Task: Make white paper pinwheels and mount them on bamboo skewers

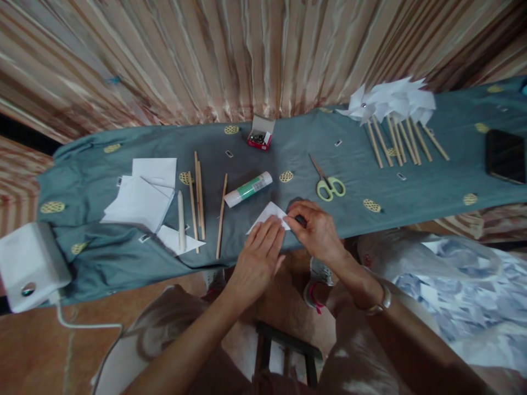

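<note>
Though creased along its near edge, cloth point(411, 181): grey-blue with yellow oval motifs, laid over a long surface in front of a striped curtain point(206, 55).
Plastic bag point(453, 285): clear, holding white paper scraps, low on the right, beside the person's right forearm.
White device point(28, 263): on the cloth's left end, with a cable trailing from it.
Paper sheets point(140, 200): loose white pile, left of centre.
Pinwheels point(391, 101): white paper heads on wooden sticks, fanned out at the far right.
Phone point(504, 156): dark, face up, at the right edge.
Left hand point(257, 258): flat and unclenched, palm down, fingers pressing on the folded paper.
Right hand point(319, 233): fingers bent, tips pinched on the paper's right corner; a bracelet sits on the wrist.
Folded paper point(269, 213): white triangle on the cloth's near edge, centre, partly under both hands.
Loose sticks point(222, 214): wooden, lying between the sheets and the folded paper.
Glue stick point(248, 189): green and white, on its side, just beyond the paper.
Scissors point(327, 184): yellow-green handles, beyond the right hand.
Pin box point(259, 137): red, lid up, near the far edge.
</note>
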`<state>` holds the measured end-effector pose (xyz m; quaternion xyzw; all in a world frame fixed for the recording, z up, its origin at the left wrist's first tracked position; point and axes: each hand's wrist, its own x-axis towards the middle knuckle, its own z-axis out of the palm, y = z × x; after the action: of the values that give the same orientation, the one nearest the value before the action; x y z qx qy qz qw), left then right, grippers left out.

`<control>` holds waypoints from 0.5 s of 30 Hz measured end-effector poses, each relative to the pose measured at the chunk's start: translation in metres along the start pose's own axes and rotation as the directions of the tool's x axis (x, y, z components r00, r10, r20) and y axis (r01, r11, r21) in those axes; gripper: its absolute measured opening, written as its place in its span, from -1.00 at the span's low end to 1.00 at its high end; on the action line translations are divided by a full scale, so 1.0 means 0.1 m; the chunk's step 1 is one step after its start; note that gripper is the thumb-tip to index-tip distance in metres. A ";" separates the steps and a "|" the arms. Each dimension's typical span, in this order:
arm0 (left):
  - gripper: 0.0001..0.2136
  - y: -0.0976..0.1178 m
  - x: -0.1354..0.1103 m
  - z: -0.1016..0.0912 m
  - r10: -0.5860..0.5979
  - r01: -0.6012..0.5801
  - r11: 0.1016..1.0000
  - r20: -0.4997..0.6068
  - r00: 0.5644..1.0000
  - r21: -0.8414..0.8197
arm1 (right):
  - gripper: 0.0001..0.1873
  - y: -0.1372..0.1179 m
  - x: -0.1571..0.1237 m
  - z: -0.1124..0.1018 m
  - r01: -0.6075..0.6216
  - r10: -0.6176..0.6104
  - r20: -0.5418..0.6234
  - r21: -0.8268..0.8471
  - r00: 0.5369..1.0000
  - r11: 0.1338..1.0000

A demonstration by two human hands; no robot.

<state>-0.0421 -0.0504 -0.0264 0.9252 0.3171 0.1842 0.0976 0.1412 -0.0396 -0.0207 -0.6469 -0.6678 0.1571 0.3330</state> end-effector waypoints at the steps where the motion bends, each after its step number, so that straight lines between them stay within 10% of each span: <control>1: -0.53 0.01 -0.01 0.02 -0.009 0.009 1.000 0.019 1.000 -0.003 | -0.92 0.00 0.00 0.00 0.000 0.000 0.002 -0.001 1.000 1.000; 15: -0.47 -0.01 -0.03 0.03 -0.054 0.055 0.999 0.105 0.993 -0.002 | -0.82 -0.02 -0.04 0.04 0.060 -0.061 -0.017 -0.069 0.998 0.996</control>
<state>-0.0439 -0.0518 -0.0306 0.9244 0.3361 0.1332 0.1215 0.1365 -0.0428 -0.0234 -0.6389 -0.6889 0.1177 0.3216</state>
